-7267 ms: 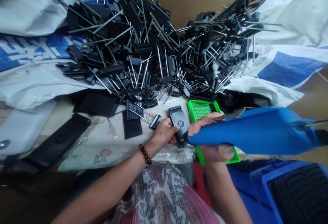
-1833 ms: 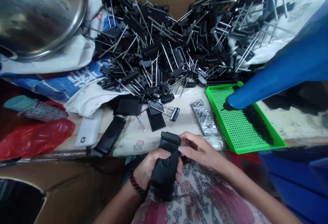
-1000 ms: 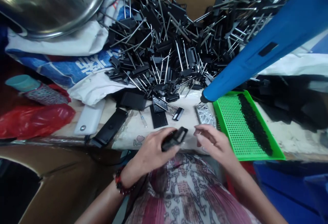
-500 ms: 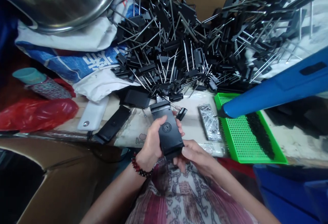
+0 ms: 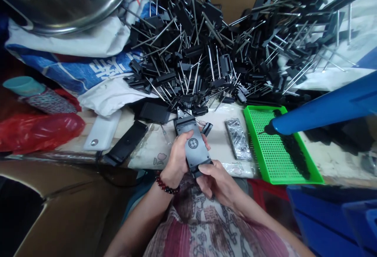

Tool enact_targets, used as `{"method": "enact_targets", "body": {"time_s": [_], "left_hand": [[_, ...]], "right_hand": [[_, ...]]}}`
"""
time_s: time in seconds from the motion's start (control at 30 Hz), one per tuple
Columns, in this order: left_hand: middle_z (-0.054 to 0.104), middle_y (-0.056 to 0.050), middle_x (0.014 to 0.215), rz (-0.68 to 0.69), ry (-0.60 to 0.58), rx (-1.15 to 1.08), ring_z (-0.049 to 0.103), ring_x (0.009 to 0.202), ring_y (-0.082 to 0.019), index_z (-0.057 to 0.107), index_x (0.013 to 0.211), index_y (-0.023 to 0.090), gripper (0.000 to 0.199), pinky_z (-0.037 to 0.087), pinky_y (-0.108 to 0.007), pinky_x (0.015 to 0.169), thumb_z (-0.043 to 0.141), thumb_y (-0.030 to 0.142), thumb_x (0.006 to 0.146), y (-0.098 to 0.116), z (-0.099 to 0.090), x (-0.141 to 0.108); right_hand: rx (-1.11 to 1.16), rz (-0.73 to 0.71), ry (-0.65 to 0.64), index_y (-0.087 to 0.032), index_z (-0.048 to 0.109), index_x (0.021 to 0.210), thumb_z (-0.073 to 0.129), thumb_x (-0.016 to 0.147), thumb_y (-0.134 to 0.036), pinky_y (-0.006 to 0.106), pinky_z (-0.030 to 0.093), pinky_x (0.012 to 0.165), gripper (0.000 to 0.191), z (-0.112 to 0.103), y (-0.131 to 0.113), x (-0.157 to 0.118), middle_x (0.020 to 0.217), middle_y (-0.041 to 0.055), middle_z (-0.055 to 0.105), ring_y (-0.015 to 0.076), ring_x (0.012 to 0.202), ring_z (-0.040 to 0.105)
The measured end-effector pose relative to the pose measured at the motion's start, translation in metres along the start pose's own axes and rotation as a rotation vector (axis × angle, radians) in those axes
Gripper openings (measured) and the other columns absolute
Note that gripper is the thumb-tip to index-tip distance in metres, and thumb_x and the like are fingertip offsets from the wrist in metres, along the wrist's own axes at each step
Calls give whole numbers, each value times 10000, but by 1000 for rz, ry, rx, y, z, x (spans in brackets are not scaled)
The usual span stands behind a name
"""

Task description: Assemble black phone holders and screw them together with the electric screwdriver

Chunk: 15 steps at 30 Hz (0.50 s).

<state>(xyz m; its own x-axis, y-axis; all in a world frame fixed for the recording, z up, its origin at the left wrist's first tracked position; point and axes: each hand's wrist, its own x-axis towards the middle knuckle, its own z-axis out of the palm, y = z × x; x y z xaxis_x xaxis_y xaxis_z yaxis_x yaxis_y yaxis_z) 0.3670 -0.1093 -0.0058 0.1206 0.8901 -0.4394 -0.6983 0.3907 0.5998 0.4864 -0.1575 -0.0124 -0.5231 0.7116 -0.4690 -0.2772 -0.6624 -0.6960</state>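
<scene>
My left hand (image 5: 177,155) is closed around a black phone holder (image 5: 196,149), a flat plate with raised lips at its ends and a round mark in the middle. The thumb lies on the plate's face, and fingers show at its right side. At the lower end, my right hand (image 5: 216,178) pinches the holder's edge, thumb on top. Just beyond it lies a small black clamp piece with a metal rod (image 5: 207,128). To the left rest another black holder (image 5: 127,142) and a dark flat plate (image 5: 153,112).
A heap of black parts with metal rods (image 5: 200,53) fills the back. At right, a blue electric screwdriver (image 5: 321,106) angles over a green perforated tray (image 5: 265,166) holding small dark pieces. A plastic-wrapped block (image 5: 238,139), white phone-like slab (image 5: 103,131) and metal bowl (image 5: 73,2) stand around.
The phone holder has tilted, so its face catches more light. My right thumb has shifted left onto its lower end. The screwdriver's tip has swung right over the tray.
</scene>
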Motion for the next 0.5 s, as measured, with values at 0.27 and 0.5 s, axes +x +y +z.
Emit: {"method": "enact_targets", "body": {"time_s": [0.27, 0.5], "left_hand": [[720, -85, 913, 38, -80, 116, 667, 874, -225, 667, 1002, 147, 309, 540, -310, 768, 671, 318, 745, 20, -3, -16], [728, -138, 1010, -201, -324, 444, 666, 937, -289, 740, 1035, 147, 464, 509, -339, 824, 691, 492, 728, 57, -53, -43]], "right_hand": [[-192, -109, 119, -154, 560, 623, 653, 738, -492, 206, 267, 385, 369, -19, -18, -11, 466, -25, 509, 68, 360, 394], [-1017, -124, -144, -196, 407, 560, 569, 716, -256, 215, 218, 408, 233, -42, -73, -37, 490, -61, 356, 68, 438, 325]]}}
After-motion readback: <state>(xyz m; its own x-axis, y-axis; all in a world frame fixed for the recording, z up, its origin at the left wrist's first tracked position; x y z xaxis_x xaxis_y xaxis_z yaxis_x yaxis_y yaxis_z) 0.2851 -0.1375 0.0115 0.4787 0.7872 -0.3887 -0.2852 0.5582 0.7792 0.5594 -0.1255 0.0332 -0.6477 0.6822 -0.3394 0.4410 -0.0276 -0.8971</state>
